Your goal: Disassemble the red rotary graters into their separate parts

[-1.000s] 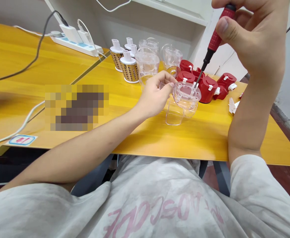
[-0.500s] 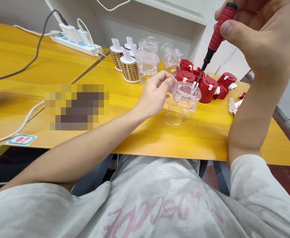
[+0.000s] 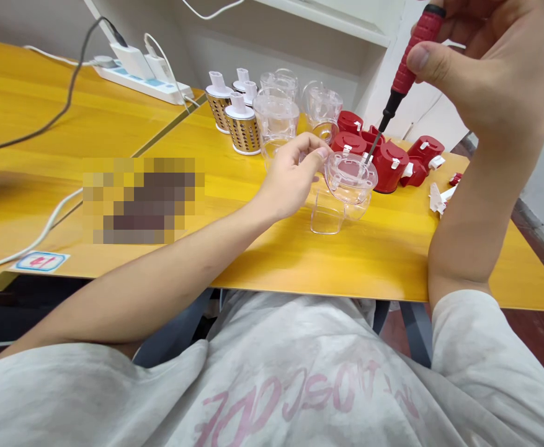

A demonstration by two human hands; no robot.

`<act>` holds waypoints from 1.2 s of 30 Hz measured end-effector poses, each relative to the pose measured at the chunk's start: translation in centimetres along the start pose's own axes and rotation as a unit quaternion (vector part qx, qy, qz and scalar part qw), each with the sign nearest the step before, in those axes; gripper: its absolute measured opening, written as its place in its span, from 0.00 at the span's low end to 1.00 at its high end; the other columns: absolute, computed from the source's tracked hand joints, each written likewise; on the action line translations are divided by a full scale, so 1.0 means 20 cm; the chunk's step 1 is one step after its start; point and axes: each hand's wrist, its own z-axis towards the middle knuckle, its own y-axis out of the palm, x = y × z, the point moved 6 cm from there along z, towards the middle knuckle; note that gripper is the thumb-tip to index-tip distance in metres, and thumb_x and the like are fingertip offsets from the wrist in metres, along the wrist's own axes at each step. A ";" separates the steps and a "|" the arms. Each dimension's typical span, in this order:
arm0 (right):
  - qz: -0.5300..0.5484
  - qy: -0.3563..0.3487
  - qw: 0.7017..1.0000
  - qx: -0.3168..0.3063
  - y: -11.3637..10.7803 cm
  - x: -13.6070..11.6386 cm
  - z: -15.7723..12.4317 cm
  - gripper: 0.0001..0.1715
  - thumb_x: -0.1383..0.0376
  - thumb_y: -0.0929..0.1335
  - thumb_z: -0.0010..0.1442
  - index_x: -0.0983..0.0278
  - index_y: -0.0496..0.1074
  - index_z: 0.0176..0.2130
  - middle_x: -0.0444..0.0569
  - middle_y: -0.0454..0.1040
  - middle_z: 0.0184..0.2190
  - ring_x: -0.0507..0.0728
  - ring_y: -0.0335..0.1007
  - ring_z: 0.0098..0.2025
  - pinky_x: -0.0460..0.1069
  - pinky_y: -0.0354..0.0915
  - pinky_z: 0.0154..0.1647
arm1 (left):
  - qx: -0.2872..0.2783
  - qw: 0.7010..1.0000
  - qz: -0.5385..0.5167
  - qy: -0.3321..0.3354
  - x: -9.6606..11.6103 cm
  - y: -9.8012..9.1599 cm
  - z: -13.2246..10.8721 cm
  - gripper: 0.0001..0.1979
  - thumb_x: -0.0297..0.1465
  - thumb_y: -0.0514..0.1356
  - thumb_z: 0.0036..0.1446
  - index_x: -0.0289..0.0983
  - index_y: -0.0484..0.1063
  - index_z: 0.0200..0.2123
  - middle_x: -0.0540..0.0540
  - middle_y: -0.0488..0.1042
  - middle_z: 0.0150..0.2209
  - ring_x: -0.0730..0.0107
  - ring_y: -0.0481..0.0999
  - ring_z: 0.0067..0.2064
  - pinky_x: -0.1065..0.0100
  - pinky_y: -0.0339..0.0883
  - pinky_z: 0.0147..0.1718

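My right hand [image 3: 481,68] is closed around the red grip of a screwdriver [image 3: 406,71], held tilted with its shaft pointing down. The tip reaches the right rim of a clear plastic housing [image 3: 348,177] on the table; whether a screw sits under it is too small to see. On the housing's left rim, my left hand [image 3: 294,174] pinches the edge between thumb and fingers. The housing's round opening faces up, and a clear squarish spout or chute shows below it.
Behind stand more clear housings [image 3: 276,115] and metal grater drums [image 3: 244,130] with white tops. Red plastic parts [image 3: 391,164] with white tabs lie at the back right, near white scraps [image 3: 436,197]. A power strip [image 3: 146,84] with cables lies back left. A blurred dark patch [image 3: 155,198] is left.
The fingers of my right hand have shifted slightly on the screwdriver's grip. My left hand and the clear housing stay almost where they were.
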 end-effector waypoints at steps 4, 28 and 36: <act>-0.031 -0.055 0.998 -0.025 0.01 -0.03 -0.02 0.23 0.69 0.82 0.58 0.60 0.88 0.54 0.38 0.84 0.52 0.42 0.80 0.48 0.37 0.77 0.49 | 0.003 1.000 0.006 0.000 -0.01 0.00 0.00 0.06 0.37 0.60 0.72 0.41 0.73 0.43 0.44 0.77 0.43 0.61 0.78 0.46 0.66 0.78 0.42; -0.036 -0.062 0.997 -0.030 0.02 -0.02 0.00 0.24 0.58 0.86 0.60 0.62 0.82 0.51 0.41 0.83 0.46 0.48 0.84 0.47 0.43 0.79 0.41 | 0.002 0.997 -0.046 -0.055 -0.01 0.00 0.00 0.06 0.33 0.65 0.64 0.40 0.74 0.43 0.44 0.78 0.46 0.63 0.79 0.47 0.69 0.80 0.41; -0.012 -0.099 0.995 -0.017 -0.01 -0.01 0.00 0.31 0.54 0.87 0.55 0.61 0.85 0.53 0.39 0.84 0.51 0.44 0.81 0.47 0.38 0.77 0.41 | 0.002 0.997 -0.043 -0.057 -0.01 0.01 0.00 0.04 0.32 0.63 0.66 0.40 0.74 0.43 0.45 0.77 0.44 0.64 0.78 0.45 0.69 0.79 0.41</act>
